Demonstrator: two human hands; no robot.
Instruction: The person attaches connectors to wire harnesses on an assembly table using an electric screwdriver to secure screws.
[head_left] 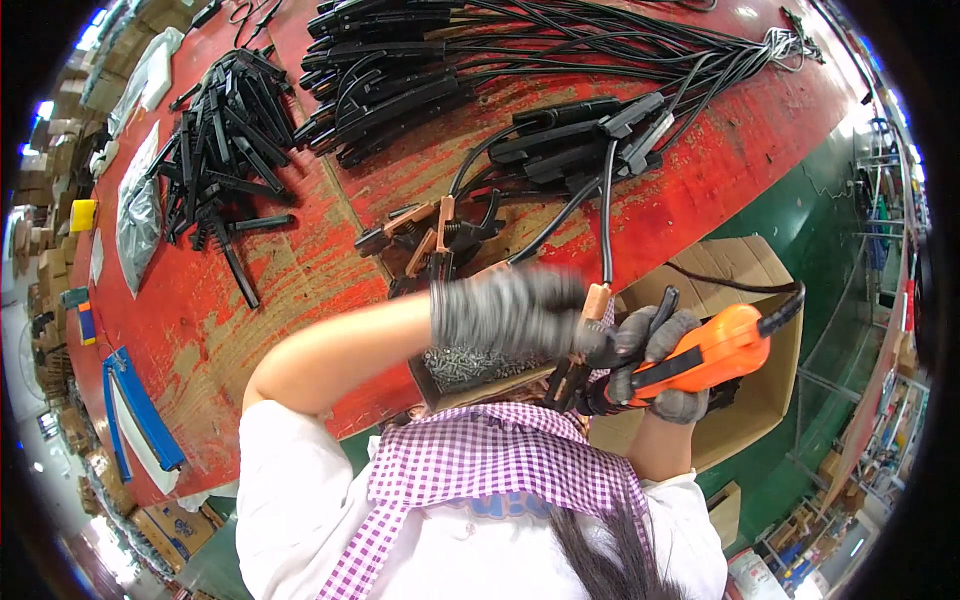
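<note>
My right hand (pixel 672 342), in a grey glove, is wrapped round an orange power screwdriver (pixel 722 350) with a black cord. Its tip end points left, toward a black clamp part (pixel 566 385) close to my body. Above that part, a copper-coloured piece (pixel 597 302) sits on the end of a black cable. My left hand (pixel 515 308), also gloved, is blurred by motion beside this piece, and its finger grip is hidden. Several clamps with copper-coloured pieces (pixel 440 235) lie on the red table just beyond my left hand.
An open box of small screws (pixel 470 370) stands at the table's near edge. A cardboard box (pixel 765 425) is at the right. Black handles lie in a pile (pixel 225 140) at the left; bundled cables (pixel 600 40) stretch across the back. A blue-edged tray (pixel 140 410) lies far left.
</note>
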